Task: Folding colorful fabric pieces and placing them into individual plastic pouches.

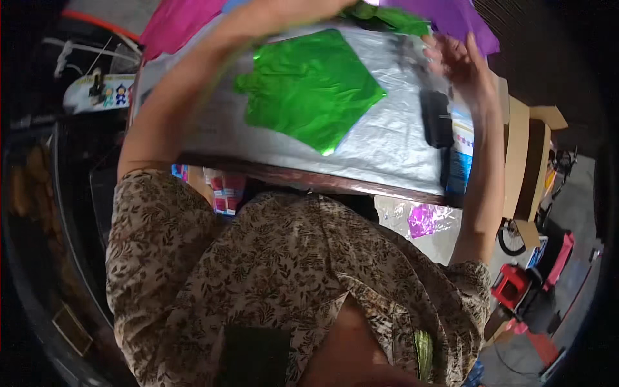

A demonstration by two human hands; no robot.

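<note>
A shiny green foil sheet cut to a pointed, kite-like shape lies flat on a table covered in crinkled silver foil. My left arm stretches across it to the top edge, where my left hand is blurred and mostly cut off beside a crumpled green foil piece. Whether it holds anything cannot be made out. My right hand hovers at the table's far right with fingers apart, just below a purple sheet.
A black oblong object and a blue packet lie at the table's right edge. A pink sheet hangs at the far left. Cardboard boxes and a red machine stand to the right. Purple foil in a clear bag sits under the table.
</note>
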